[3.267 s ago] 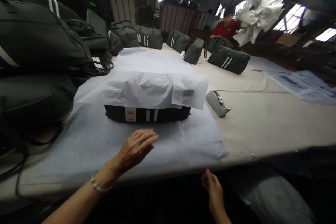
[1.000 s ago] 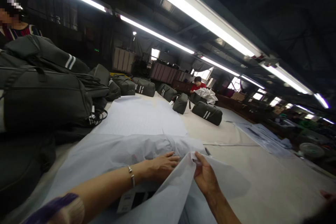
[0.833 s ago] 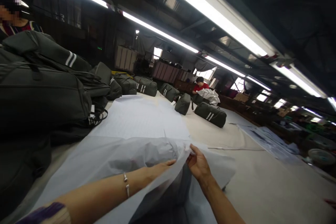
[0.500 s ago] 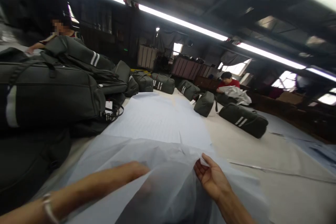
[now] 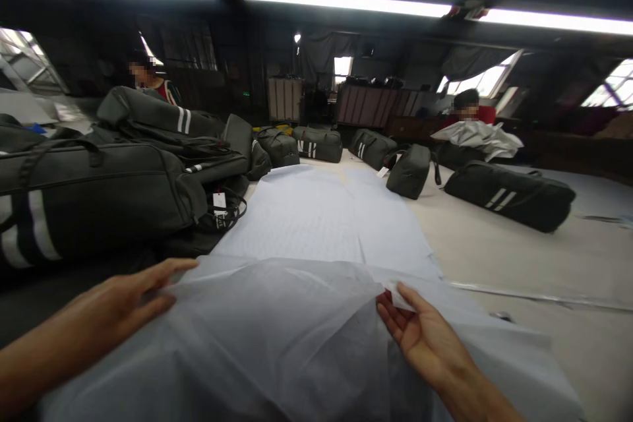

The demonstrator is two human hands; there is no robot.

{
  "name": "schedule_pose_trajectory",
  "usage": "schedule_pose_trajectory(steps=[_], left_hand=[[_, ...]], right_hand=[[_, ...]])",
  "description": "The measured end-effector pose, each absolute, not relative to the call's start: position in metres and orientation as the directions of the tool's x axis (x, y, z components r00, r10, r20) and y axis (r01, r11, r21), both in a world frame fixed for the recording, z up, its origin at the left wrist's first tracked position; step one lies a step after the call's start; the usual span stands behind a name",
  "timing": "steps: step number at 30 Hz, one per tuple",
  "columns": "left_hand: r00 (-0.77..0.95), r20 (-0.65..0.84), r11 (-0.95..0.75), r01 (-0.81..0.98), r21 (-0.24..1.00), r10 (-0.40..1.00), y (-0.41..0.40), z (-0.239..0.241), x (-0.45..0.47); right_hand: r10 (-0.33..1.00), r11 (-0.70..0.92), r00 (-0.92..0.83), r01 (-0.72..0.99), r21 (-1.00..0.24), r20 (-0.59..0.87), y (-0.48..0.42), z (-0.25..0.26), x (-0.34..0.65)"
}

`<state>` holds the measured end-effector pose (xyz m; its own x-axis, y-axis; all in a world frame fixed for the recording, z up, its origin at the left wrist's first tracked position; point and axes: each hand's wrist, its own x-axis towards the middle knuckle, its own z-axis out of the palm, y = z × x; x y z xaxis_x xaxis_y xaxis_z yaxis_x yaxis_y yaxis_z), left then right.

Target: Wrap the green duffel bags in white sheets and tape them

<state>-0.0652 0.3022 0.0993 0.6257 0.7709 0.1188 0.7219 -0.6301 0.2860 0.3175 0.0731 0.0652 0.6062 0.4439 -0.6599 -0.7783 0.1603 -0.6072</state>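
**Thin wrap sheet [image 5: 277, 336] over nr end of counter [image 5: 494, 257]; dim workroom beyond**

Counter top beige, w/ a long seam [image 5: 548, 298] crossing it on the R; pale sheeting [image 5: 316, 211] lies flat down the middle; the wrap sheet is at the nr end, in front of the person, creased & semi-see-thru; R hand [image 5: 425, 336] nearly closed, pinching its edge betw. thumb & fingers; L hand [image 5: 123, 306] part-open, thumb apart from fingers, at the sheet's L side, can't tell if it has hold of anything.

Dark bag heap [image 5: 109, 194] fills the L side, white stripes showing; white tag [image 5: 219, 202] hangs nr its straps; bag row [image 5: 319, 145] along the far end; striped bag [image 5: 509, 198] lies on the R; crumpled white material [image 5: 479, 138] just in front of a co-worker in red [image 5: 487, 115]; 2nd co-worker [image 5: 167, 90] behind the heap.

Tube lights [image 5: 346, 1] run across up top; small window [image 5: 342, 68] bright in the back wall; ribbed panels [image 5: 366, 105] below it; tiny green sign [image 5: 246, 94] to the L, too small to read.
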Motion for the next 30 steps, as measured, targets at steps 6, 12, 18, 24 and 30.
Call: schedule_pose_trajectory(steps=[6, 12, 18, 24, 30], left_hand=[[0.491, 0.686, -0.721, 0.69, 0.071, 0.537, 0.281, 0.16, 0.002], [0.763, 0.646, -0.995, -0.045, 0.083, 0.019, 0.133, 0.072, 0.132], [0.957, 0.277, -0.962, 0.013, 0.274, 0.091, 0.164, 0.049, 0.197], [0.992, 0.093, -0.963, 0.062, 0.263, 0.09, 0.172, 0.05, 0.199], [0.981, 0.128, -0.959, 0.108, 0.262, 0.145, 0.17, 0.046, 0.205]], right_hand=[[0.441, 0.122, 0.618, -0.76, -0.638, -0.651, 0.077, 0.064, 0.316], [0.454, 0.061, 0.608, -0.751, -0.658, -0.651, 0.077, 0.066, 0.316], [0.603, 0.096, 0.577, -0.738, -0.667, -0.552, 0.068, 0.089, 0.31], [0.279, 0.138, 0.96, -0.042, -0.99, -0.002, -0.054, 0.066, 0.313], [0.345, -0.125, 0.912, -0.189, -0.974, -0.222, -0.129, -0.029, 0.334]])
